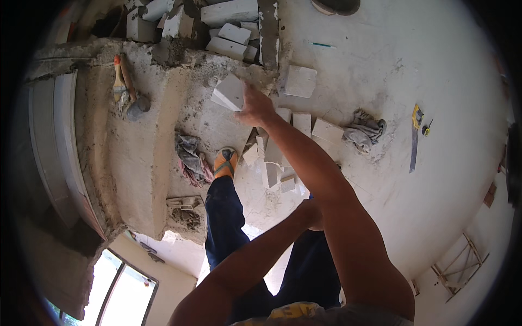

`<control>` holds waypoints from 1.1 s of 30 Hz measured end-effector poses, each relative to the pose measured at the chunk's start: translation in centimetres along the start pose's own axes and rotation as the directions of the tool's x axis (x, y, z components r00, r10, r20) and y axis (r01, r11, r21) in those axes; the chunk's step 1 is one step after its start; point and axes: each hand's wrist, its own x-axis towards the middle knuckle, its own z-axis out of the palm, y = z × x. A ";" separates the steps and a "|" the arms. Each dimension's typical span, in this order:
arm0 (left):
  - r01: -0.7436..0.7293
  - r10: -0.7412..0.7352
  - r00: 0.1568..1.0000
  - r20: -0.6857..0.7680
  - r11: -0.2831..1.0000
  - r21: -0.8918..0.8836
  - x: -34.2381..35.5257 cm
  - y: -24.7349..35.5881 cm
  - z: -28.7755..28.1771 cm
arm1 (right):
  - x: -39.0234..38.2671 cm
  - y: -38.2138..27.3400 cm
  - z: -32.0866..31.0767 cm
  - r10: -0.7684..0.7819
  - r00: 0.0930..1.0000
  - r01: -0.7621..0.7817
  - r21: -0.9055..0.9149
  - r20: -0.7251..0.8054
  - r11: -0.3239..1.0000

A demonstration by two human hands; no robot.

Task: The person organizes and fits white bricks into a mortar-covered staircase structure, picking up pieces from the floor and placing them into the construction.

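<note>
The right hand point(255, 107) gripped a white block point(229, 92) by its right edge, held up and left of it over the rough ledge point(136, 157), while the left hand point(311, 212) rested loosely curled, empty, by the knee.

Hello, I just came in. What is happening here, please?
A person stands with one foot up on a rough mortar ledge. The right hand holds a white block against the ledge top, below a row of laid blocks. The left hand rests by the knee, empty as far as visible. A trowel lies nearby.
</note>
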 end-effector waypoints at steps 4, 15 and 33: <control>0.378 -0.432 0.855 0.286 0.898 0.227 0.0 4.1 -3.0 | -12.6 6.4 -8.8 0.020 0.997 -0.011 0.118 -0.074 0.993; 0.129 -0.214 0.328 -0.920 0.975 -0.181 -10.4 26.5 -15.2 | -73.1 43.2 -20.7 0.960 0.101 -0.855 -0.472 0.260 0.218; 0.763 -0.806 0.442 -0.393 0.568 -0.309 1.3 2.9 6.5 | -49.2 35.5 -39.3 0.925 0.371 -0.869 -0.320 0.079 0.377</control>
